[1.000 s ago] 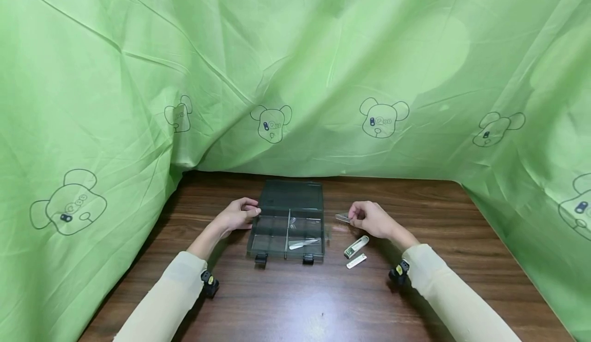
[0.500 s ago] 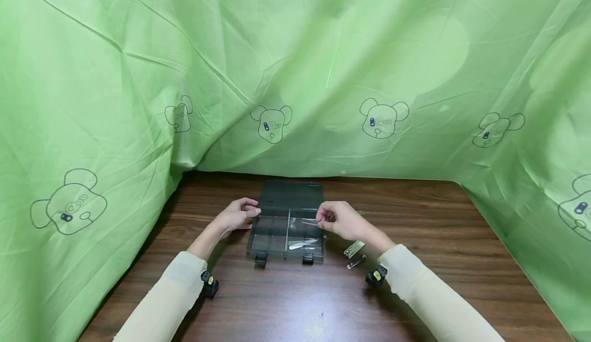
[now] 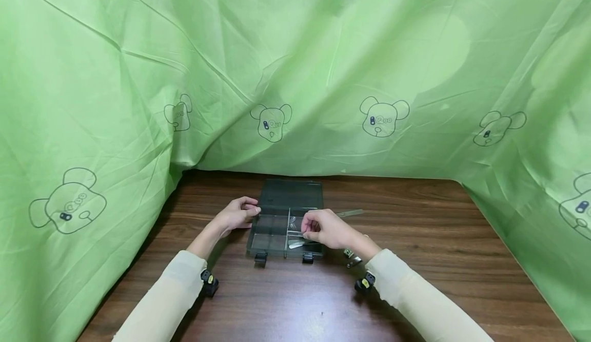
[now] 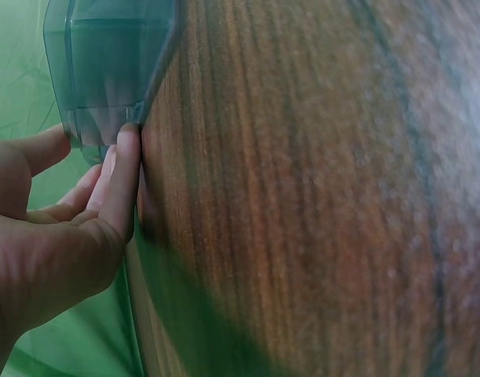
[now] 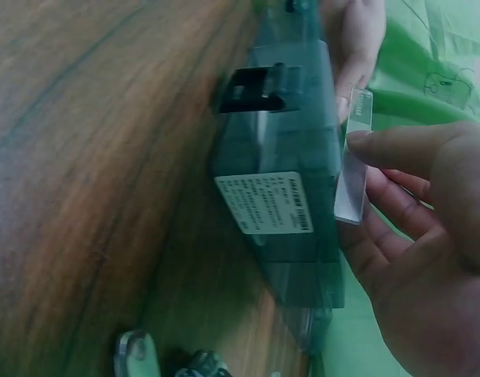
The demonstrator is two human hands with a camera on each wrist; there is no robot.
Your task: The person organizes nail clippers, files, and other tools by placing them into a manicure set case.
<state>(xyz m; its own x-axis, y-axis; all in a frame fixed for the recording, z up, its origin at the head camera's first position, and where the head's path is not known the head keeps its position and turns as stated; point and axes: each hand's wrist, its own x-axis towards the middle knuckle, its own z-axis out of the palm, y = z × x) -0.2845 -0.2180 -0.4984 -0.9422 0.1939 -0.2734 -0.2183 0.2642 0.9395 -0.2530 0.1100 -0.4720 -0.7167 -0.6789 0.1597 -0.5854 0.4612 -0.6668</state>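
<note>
A smoky clear plastic organiser box [image 3: 270,242] lies with its lid [image 3: 292,193] folded back. My left hand [image 3: 237,214] holds its left side, thumb at the rim; the left wrist view shows the fingers [image 4: 126,169] against the box wall. My right hand [image 3: 325,227] is over the right compartments, pinching a glass nail file [image 5: 352,188], flat and clear with a frosted part and faint print at one end. Below it in the box lies a slim whitish tool [image 3: 296,244]. Small clear pieces [image 3: 292,222] lie farther back.
Right of the box a slim pale strip [image 3: 351,212] lies on the wooden table [image 3: 415,260]. Partly hidden by the right wrist, a nail clipper [image 3: 354,262] sits near another one. Black latches [image 3: 260,258] project from the box front. Green cloth [image 3: 323,101] surrounds the table.
My right hand has moved left from the table beside the box to above its right compartments, carrying the glass nail file. The left hand has stayed on the box.
</note>
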